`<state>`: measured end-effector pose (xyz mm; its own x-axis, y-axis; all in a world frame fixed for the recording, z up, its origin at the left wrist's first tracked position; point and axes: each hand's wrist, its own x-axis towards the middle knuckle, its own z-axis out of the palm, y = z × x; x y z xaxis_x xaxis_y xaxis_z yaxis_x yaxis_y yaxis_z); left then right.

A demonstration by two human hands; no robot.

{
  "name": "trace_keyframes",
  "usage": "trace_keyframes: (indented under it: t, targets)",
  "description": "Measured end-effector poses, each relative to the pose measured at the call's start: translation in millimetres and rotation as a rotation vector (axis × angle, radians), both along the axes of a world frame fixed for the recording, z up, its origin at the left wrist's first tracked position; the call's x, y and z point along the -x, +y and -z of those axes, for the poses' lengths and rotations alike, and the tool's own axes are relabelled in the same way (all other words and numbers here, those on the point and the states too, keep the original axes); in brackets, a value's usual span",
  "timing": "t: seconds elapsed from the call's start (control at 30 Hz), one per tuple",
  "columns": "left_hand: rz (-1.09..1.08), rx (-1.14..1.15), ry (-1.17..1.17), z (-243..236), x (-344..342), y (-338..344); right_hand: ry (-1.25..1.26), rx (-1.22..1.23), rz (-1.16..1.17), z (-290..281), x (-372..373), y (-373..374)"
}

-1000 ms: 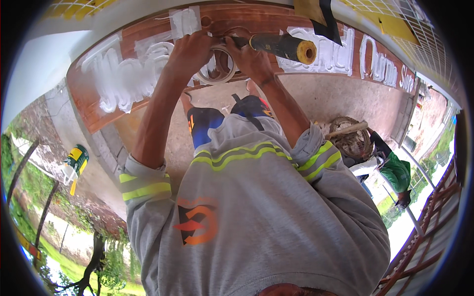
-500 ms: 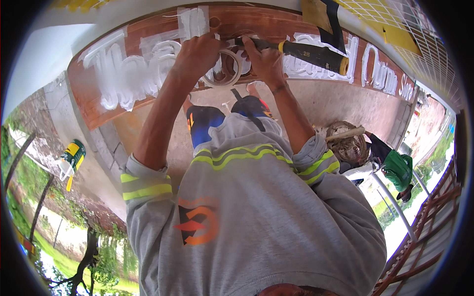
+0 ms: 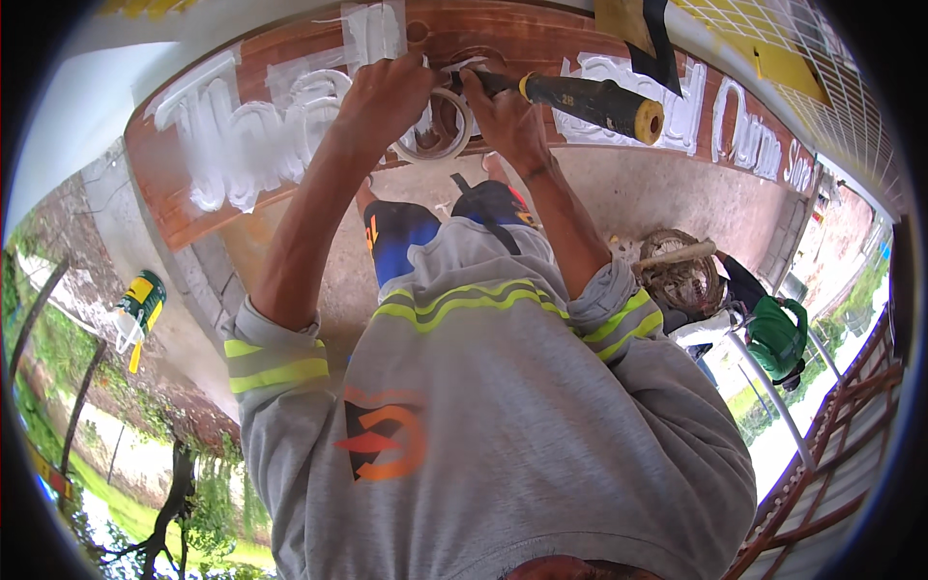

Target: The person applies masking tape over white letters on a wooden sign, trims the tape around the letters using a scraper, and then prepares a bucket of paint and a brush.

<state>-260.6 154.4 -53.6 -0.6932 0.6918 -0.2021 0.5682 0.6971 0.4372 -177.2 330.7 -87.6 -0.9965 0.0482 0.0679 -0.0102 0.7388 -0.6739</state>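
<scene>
In front of me is a long reddish-brown wooden board (image 3: pixel 159 184) with thick white painted lettering (image 3: pixel 253 135) and strips of tape. My left hand (image 3: pixel 391 92) is closed at its upper middle, and a roll of pale masking tape (image 3: pixel 432 158) hangs from the fingers. Close beside it, my right hand (image 3: pixel 507 116) is wrapped round a hand tool (image 3: pixel 590 101) with a thick black handle and yellow ends. The handle points right, its butt turned partly toward me. Both sets of fingertips nearly meet, and the tool's working end is mostly hidden there.
A green and yellow bucket (image 3: pixel 141 295) stands at the left beside paving. On the right, a person in green (image 3: pixel 779 336) bends near a round, dirty wheel-like thing (image 3: pixel 681 271). White wire mesh (image 3: pixel 773 48) spans the upper right. Concrete floor (image 3: pixel 619 198) lies below the board.
The tool's handle has tipped so its butt end faces me more, and my right hand has shifted slightly left. The person at the right has lowered their head a little.
</scene>
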Motion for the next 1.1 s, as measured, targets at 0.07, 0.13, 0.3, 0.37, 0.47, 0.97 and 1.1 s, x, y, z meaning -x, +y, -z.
trace_keyframes:
  t: [0.07,0.13,0.3,0.37,0.47,0.97,1.1]
  targets:
    - [0.006,-0.033,0.028,7,-1,-2,0.006,0.012,-0.001,1,1,-2]
    - [0.013,-0.066,0.055,9,-1,-2,0.010,0.141,0.086,4,2,-3]
    - [0.015,-0.034,0.040,0,-2,0,0.095,-0.080,-0.001,8,4,2]
    - [0.021,-0.021,0.044,2,0,1,0.224,-0.216,-0.054,13,-1,3]
    - [0.033,-0.015,0.048,5,1,-2,0.179,-0.556,-0.205,13,-3,5]
    - [0.014,-0.070,0.080,8,-5,-1,0.151,-0.196,-0.104,6,8,9]
    - [0.038,-0.019,0.087,14,-4,-2,0.023,-0.125,-0.050,11,7,10]
